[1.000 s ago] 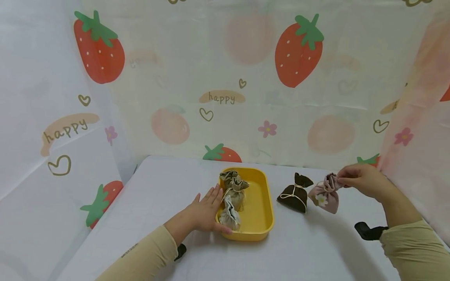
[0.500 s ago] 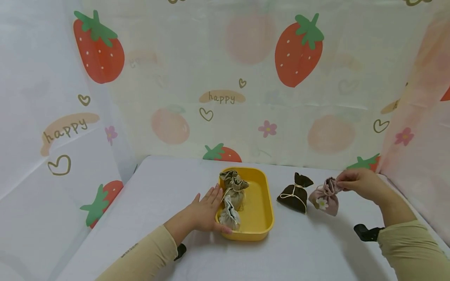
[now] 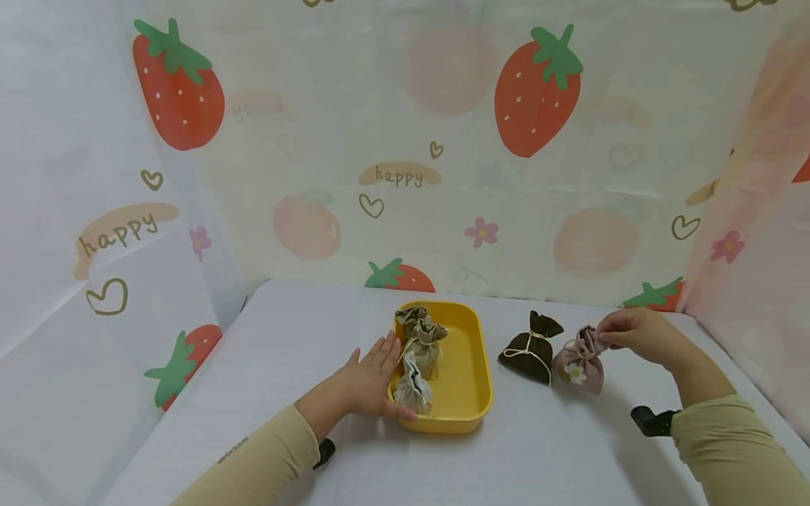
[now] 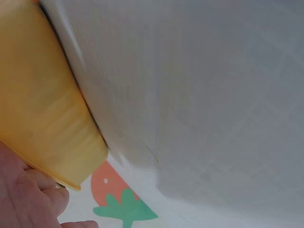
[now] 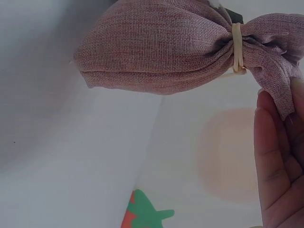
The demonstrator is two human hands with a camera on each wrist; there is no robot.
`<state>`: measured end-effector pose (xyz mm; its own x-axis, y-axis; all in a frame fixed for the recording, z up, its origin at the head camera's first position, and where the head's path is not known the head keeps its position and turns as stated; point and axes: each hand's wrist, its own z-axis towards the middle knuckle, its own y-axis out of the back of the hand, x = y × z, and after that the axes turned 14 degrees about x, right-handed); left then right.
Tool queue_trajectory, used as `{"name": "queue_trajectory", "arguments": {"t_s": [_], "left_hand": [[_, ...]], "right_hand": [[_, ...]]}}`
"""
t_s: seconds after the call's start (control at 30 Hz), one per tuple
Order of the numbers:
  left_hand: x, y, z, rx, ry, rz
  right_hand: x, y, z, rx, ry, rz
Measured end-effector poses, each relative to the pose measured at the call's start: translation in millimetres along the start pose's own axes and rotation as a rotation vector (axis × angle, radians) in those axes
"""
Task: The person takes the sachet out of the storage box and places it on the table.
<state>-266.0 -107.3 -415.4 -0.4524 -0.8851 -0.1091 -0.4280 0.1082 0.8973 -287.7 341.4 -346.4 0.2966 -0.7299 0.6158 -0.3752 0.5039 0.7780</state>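
Observation:
Between thumb and fingers, my right hand (image 3: 645,336) pinches the gathered top of a pink drawstring pouch (image 3: 586,372) with a white flower on it. The right wrist view shows the pouch (image 5: 156,47) tied with a pale cord. Just left of it stands a dark brown drawstring pouch (image 3: 528,356), its cord tied in a bow. My left hand (image 3: 370,383) rests with straight fingers along the left rim of a yellow tray (image 3: 465,423), thumb at the near corner. Inside the tray's left side lie a pale grey pouch (image 3: 413,395) and khaki pouches (image 3: 425,350) behind it.
A white cloth covers the table (image 3: 304,323). Printed fabric walls (image 3: 405,105) with strawberries rise behind it and on both sides. A dark strap end (image 3: 652,422) sticks out at my right wrist.
My right hand has moved slightly left and down with the pink pouch, closer to the brown pouch. The left hand and the tray have stayed in place.

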Motion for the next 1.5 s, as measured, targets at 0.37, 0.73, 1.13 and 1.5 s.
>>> {"name": "queue_trajectory", "arguments": {"t_s": [0.37, 0.73, 1.13, 1.5], "left_hand": [[0.6, -1.1, 2.0, -0.001, 0.003, 0.016], [-0.4, 1.7, -0.6, 0.008, 0.005, 0.010], [-1.6, 2.0, -1.5, 0.004, 0.006, 0.004], [-1.5, 1.9, -0.2, 0.010, 0.009, 0.008]], "right_hand": [[-12, -6, 6.4, 0.035, -0.055, 0.062], [-18, -13, 9.8, 0.045, -0.073, 0.168], [-21, -11, 6.5, 0.078, -0.126, 0.204], [-22, -6, 0.5, 0.038, -0.132, 0.161]]}}
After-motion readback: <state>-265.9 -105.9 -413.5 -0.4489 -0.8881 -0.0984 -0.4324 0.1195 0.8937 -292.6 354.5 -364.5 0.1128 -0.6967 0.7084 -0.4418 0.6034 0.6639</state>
